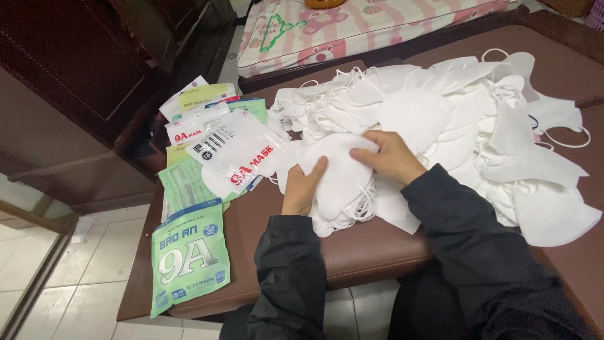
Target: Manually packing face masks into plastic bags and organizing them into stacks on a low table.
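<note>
While both hands, left (305,186) and right (387,156), pinch one mask stack (340,182) on the brown table (352,252), loose ear loops could snag the pile (453,119) and drag masks off.

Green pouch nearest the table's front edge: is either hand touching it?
No, the green pouch lies apart at the table's left front corner, while both the left hand and right hand rest on a white mask.

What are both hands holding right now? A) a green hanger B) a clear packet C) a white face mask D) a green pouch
C: the left hand and right hand both grip a white mask at the near edge of the mask pile.
</note>
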